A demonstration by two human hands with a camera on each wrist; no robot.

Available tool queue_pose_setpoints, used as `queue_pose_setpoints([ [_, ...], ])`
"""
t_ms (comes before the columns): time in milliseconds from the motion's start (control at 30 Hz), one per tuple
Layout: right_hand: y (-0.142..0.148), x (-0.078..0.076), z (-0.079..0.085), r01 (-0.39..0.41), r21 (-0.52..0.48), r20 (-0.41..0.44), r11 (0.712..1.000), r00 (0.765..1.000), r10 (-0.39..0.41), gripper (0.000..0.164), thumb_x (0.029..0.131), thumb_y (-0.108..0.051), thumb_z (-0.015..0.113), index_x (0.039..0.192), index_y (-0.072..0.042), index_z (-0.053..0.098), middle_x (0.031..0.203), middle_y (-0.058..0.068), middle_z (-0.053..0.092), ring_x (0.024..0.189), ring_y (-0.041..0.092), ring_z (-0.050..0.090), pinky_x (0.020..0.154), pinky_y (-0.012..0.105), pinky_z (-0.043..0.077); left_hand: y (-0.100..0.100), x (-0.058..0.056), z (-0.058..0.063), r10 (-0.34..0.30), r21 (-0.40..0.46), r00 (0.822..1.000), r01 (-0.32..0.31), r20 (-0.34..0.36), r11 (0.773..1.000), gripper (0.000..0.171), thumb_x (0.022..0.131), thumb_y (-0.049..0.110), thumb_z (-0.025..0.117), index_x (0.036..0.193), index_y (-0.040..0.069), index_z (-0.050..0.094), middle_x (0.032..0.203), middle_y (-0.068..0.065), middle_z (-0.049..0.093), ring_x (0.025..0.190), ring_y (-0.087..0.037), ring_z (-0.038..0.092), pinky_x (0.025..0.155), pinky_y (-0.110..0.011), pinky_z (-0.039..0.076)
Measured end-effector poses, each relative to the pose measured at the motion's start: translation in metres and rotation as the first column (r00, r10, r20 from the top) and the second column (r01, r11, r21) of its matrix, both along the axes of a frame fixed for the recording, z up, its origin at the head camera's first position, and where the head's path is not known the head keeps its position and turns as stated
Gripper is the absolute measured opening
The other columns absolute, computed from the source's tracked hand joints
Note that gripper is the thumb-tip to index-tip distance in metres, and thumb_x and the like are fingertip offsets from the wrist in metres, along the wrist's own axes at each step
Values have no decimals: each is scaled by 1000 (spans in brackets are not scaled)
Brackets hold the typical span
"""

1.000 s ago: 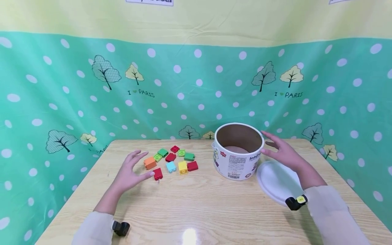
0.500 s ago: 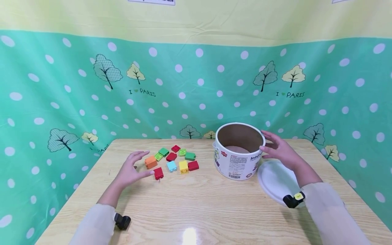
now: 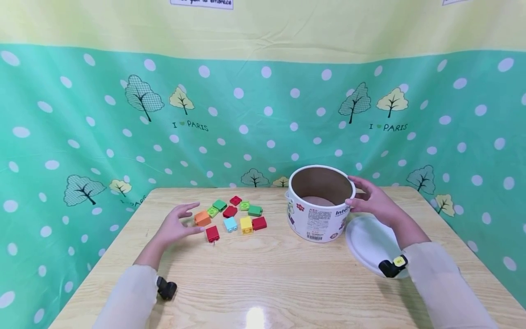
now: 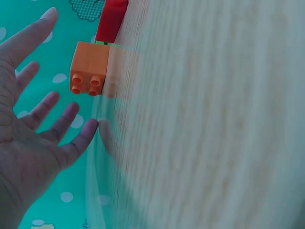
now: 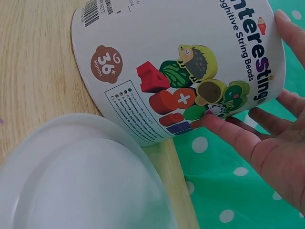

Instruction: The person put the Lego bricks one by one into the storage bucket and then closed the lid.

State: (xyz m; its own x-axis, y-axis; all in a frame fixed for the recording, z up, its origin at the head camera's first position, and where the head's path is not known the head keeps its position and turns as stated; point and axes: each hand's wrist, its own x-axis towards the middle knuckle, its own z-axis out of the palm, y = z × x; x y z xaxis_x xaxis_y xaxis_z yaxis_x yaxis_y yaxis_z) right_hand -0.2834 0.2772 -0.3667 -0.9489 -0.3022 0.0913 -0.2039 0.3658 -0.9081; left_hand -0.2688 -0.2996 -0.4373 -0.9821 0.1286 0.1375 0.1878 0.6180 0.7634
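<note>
My left hand (image 3: 174, 226) is beside the orange block (image 3: 202, 218), my right hand (image 3: 376, 205) at the white bucket (image 3: 314, 223).
The fingers and thumb of my left hand are spread apart over the left part of the counter (image 3: 263, 274); a red block (image 3: 212, 234) is just by my thumb tip, and I cannot tell whether they touch. A blue block (image 3: 230, 224) and a yellow block (image 3: 246, 224) lie farther from the left edge. My right hand is spread apart too, fingertips against the bucket's side; the bucket stands upright, right of the middle, toward the far edge. A white lid (image 3: 371, 246) lies just beside it, toward the right edge.
</note>
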Motion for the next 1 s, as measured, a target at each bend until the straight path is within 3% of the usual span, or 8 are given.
queue_pose_setpoints([
  [167,0,-1,0,-2,0,10,1000,1000,2,88,89,-23,73,156,-12,18,156,20,24,133,49,36,89,50,53,-2,-5,0,16,6,999,-17,40,1000,85,75,32,85,147,14,44,148,-20,38,127,-43,45,95,-54,48],
  [400,-1,0,1,-14,1,23,1000,1000,14,90,89,-25,74,156,-13,16,156,20,24,134,48,35,88,50,54,-2,-9,2,8,33,997,-11,78,999,78,77,25,84,145,11,48,146,-20,42,126,-41,48,96,-50,49],
  [633,-1,1,0,-25,-1,20,1000,999,25,88,90,-22,72,157,-13,15,155,22,24,134,49,34,87,46,55,-6,-16,-6,-2,61,995,-4,96,998,71,75,21,86,138,8,56,143,-16,48,119,-35,54,95,-43,50],
  [1000,-2,1,-1,-24,0,22,1000,999,24,86,91,-19,70,157,-14,14,157,21,21,134,50,33,89,51,53,-5,-23,-12,88,33,986,-94,144,995,48,83,15,79,128,9,65,127,-18,60,106,-28,58,84,-30,53],
])
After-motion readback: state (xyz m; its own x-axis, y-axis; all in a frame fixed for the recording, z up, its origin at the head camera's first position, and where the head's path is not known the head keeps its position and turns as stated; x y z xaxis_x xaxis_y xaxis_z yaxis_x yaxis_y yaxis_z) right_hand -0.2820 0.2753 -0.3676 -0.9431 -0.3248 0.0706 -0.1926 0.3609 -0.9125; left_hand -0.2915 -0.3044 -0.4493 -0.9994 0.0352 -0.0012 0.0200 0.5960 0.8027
